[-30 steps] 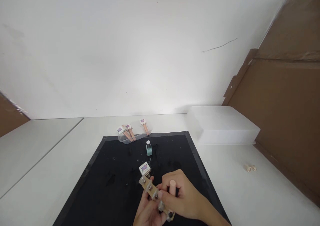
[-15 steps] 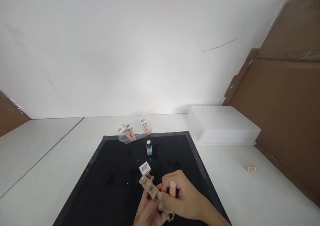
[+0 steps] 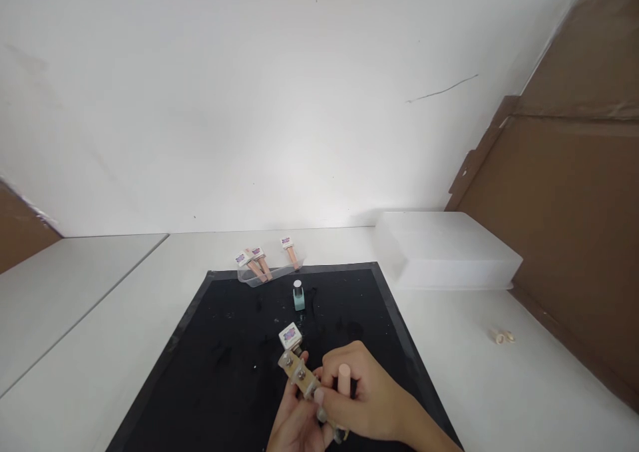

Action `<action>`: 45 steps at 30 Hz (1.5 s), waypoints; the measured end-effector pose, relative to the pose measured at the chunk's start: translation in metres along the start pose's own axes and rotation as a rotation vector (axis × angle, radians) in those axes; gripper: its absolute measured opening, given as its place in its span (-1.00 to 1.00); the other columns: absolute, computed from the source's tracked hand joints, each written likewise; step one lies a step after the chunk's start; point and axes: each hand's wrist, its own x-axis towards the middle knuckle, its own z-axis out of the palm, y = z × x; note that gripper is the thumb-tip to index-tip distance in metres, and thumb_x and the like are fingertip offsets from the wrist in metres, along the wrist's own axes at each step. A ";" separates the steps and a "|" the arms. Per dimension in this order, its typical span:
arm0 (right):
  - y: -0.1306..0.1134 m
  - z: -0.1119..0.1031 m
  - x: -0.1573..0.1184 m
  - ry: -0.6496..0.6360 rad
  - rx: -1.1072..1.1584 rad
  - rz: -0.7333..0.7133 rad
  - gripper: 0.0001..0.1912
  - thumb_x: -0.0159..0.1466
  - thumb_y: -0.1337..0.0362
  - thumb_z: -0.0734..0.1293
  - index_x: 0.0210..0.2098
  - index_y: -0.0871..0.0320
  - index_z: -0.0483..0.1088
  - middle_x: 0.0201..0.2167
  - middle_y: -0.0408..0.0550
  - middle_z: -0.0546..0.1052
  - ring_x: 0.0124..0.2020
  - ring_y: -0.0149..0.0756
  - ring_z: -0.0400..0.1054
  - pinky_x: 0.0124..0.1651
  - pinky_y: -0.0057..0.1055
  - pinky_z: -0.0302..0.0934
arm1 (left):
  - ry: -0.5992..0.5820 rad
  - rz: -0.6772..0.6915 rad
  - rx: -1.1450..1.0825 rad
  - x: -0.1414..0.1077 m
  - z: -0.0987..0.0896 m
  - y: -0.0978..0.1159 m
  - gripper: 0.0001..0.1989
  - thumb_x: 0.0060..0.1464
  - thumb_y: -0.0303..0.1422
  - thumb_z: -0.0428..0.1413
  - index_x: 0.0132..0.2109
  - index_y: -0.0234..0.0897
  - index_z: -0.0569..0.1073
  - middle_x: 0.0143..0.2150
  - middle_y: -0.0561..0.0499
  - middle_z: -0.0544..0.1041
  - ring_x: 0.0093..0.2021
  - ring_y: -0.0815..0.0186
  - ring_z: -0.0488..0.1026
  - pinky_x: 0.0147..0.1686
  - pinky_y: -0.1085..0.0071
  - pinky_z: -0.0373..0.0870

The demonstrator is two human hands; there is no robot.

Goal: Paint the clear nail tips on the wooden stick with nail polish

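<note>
My left hand [image 3: 295, 429], palm up, holds a tan strip [image 3: 301, 376] with several dark round studs and pale, clear-looking pieces along it. My right hand [image 3: 362, 395] is closed around a pink nail polish cap [image 3: 344, 379], which stands up between its fingers; its lower end is hidden. The right thumb and fingertips meet the strip near its middle. Just beyond the strip lies a white square nail polish bottle [image 3: 290, 336] with a colourful label, its dark neck uncapped. Further back stands a teal bottle [image 3: 298, 299] with a dark neck and white top.
A clear tray [image 3: 252, 281] at the mat's back edge holds several white bottles with pink caps [image 3: 261, 268]. The black mat [image 3: 214, 379] covers the middle of the white table. A translucent white box [image 3: 449, 252] stands back right, with small cream pieces [image 3: 500, 336] in front.
Both hands stay nearly in place. The right hand shifts very slightly at the strip, the pink cap still in its grip. Nothing else visibly moves.
</note>
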 end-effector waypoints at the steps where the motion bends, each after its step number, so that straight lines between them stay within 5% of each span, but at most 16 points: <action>1: 0.000 0.000 0.000 -0.003 -0.004 0.004 -0.80 0.02 0.52 0.20 -0.66 0.19 0.15 -0.68 -0.27 0.24 -0.67 -0.55 0.10 -0.63 -0.62 -0.04 | -0.003 0.001 -0.004 0.000 0.000 0.000 -0.06 -0.18 -0.39 0.22 0.24 0.03 -0.15 -0.15 -0.04 0.51 -0.07 0.11 0.43 -0.10 0.19 0.30; 20: 0.000 0.000 0.001 -0.003 -0.049 -0.044 -0.77 -0.01 0.55 0.20 -0.69 0.19 0.11 -0.68 -0.29 0.19 -0.65 -0.53 0.08 -0.59 -0.59 -0.04 | -0.018 -0.006 -0.030 0.001 -0.002 0.000 -0.07 -0.19 -0.42 0.22 0.24 0.03 -0.13 -0.15 -0.03 0.51 -0.07 0.12 0.42 -0.11 0.23 0.30; 31: -0.009 -0.002 0.003 0.142 0.000 -0.134 -0.72 0.06 0.45 0.20 -0.71 0.17 0.05 -0.72 -0.29 0.10 -0.70 -0.54 -0.01 -0.62 -0.57 -0.08 | -0.010 -0.032 0.000 0.006 -0.010 0.001 -0.08 -0.15 -0.50 0.18 0.23 0.07 -0.16 -0.16 -0.04 0.49 -0.10 0.12 0.43 -0.06 0.08 0.24; 45: 0.000 -0.002 -0.001 -0.026 -0.047 -0.066 -0.80 0.02 0.51 0.22 -0.64 0.17 0.14 -0.66 -0.27 0.20 -0.64 -0.51 0.08 -0.58 -0.56 -0.04 | -0.037 -0.034 -0.079 0.000 -0.003 0.002 -0.09 -0.20 -0.42 0.23 0.22 0.03 -0.10 -0.15 -0.02 0.49 -0.10 0.13 0.44 -0.07 0.20 0.26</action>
